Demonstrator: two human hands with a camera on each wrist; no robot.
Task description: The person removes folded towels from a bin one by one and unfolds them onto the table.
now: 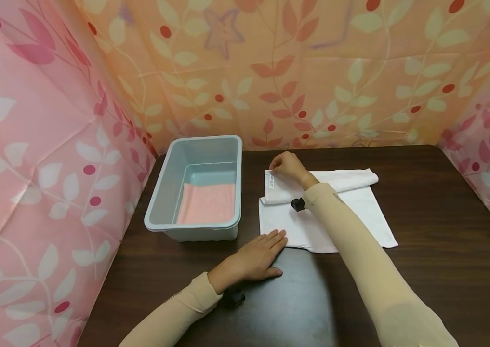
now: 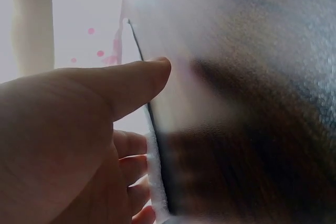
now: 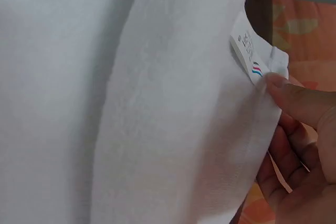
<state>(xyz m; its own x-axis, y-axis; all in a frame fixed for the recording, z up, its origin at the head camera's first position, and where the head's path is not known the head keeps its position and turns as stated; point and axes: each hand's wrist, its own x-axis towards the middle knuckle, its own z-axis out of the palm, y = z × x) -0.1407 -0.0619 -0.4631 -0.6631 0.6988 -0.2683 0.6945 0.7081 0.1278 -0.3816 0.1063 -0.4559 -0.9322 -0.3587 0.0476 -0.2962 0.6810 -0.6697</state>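
Observation:
A white towel (image 1: 314,221) lies on the table with its far part folded over toward the near side. Near the towel's far left corner, my right hand (image 1: 290,168) pinches the edge between thumb and fingers; in the right wrist view the thumb (image 3: 296,98) presses beside a small printed label (image 3: 249,51). My left hand (image 1: 258,255) rests with straight, spread fingers on the towel's near left corner. In the left wrist view its thumb (image 2: 136,82) sticks out over the dark table, and the other fingertips lie on the white cloth.
Left of the towel stands a grey-blue plastic basin (image 1: 151,212) with a folded pink cloth (image 1: 207,205) inside. The dark wooden table (image 1: 427,270) extends to the right. Patterned curtains (image 1: 271,72) hang behind the table and at both sides.

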